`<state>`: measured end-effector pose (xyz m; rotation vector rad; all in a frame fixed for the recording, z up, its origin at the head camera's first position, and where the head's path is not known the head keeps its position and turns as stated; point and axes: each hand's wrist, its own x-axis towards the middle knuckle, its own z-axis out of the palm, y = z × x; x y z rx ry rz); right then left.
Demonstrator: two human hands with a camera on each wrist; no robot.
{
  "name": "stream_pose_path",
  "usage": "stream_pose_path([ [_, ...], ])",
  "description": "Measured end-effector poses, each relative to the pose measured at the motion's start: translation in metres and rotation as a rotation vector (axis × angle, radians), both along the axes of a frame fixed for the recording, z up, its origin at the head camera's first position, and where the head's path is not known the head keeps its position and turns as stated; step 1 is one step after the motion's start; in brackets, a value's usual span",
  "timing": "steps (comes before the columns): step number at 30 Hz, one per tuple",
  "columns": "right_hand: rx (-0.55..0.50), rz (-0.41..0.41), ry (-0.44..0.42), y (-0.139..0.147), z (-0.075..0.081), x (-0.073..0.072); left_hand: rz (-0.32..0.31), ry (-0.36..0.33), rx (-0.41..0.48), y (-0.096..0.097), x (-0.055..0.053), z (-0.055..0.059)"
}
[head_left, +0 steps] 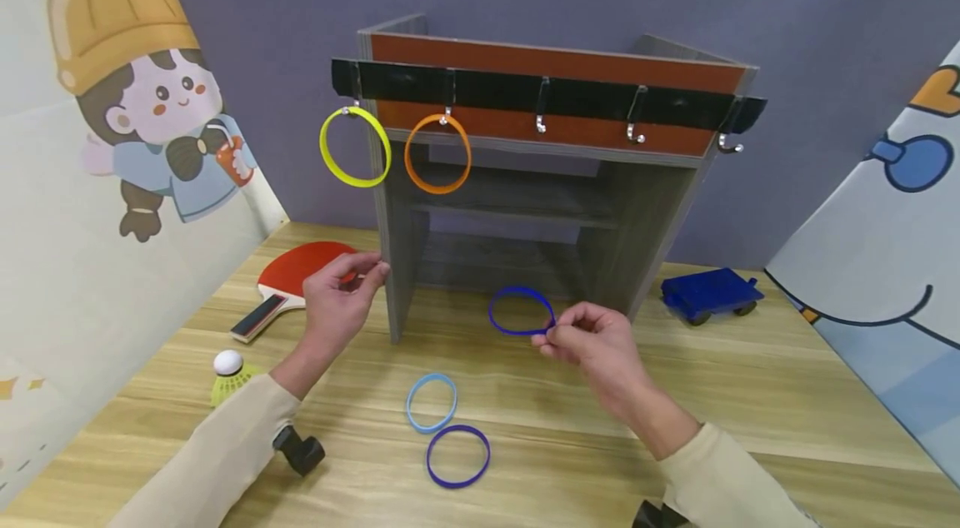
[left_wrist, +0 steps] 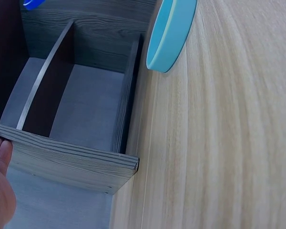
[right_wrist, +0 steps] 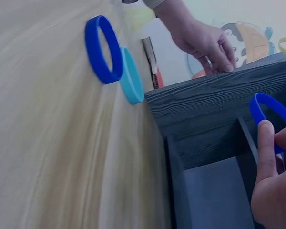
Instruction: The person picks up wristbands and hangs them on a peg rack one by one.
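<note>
My right hand point(head_left: 592, 345) pinches a dark blue ring point(head_left: 521, 290) between thumb and fingers, in front of the grey wooden shelf unit point(head_left: 397, 286). My left hand point(head_left: 341, 299) rests its bent fingertips against the outer side of the shelf's left panel, near the front edge; no finger shows on the inner side in the left wrist view. A yellow ring point(head_left: 388, 155) and an orange ring point(head_left: 468, 155) hang from the two leftmost hooks of the black rail point(head_left: 495, 87). On the table lie a light blue ring point(head_left: 409, 411) and a purple-blue ring point(head_left: 487, 457).
Further right on the rail, a middle hook point(head_left: 541, 125) and two others carry no ring. A red table tennis bat point(head_left: 296, 261) and a shuttlecock point(head_left: 228, 374) lie at the left. A blue toy cart point(head_left: 708, 292) stands right of the shelf.
</note>
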<state>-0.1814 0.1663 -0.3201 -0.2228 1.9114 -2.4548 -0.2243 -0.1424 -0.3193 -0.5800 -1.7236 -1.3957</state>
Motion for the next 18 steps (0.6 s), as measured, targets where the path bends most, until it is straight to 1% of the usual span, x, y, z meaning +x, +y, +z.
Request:
stream_pose_path([
  [4, -0.007, 0.006, 0.031, -0.001, 0.008, 0.0, -0.004, 0.007, -0.006, 0.0, 0.0, -0.001],
  [11, -0.033, 0.011, 0.102, 0.0, 0.027, -0.002, -0.014, -0.003, 0.003, 0.0, -0.001, -0.002],
  [18, -0.081, 0.012, 0.122, -0.002, 0.048, -0.003, -0.006, 0.006, -0.002, 0.0, -0.001, -0.002],
])
